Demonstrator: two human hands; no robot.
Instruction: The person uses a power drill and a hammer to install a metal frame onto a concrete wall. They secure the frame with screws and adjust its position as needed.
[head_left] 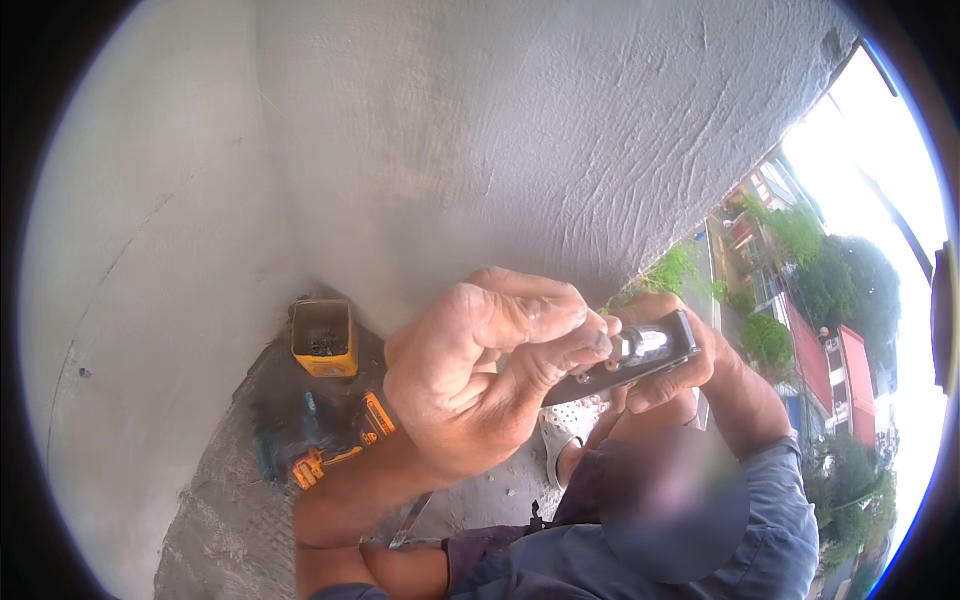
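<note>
In front of my chest, my right hand (702, 352) is wrapped round a black housing (610, 374) with a shiny silver part (650, 346) and small round fittings on its side. Its exact kind cannot be made out. My left hand (475, 375) is raised beside it, fingers curled, with thumb and fingertips pressed together at the near end of the silver part. Whatever lies in that pinch is hidden by the fingers. Both hands look dusty.
A grey plastered wall (380, 130) rises close ahead. On the rough floor stand a yellow bucket-like box (326, 362) with dark pieces inside, a yellow-and-black power tool (376, 414) and a teal tool (312, 412). My white clog (560, 440) is below; greenery and buildings lie right.
</note>
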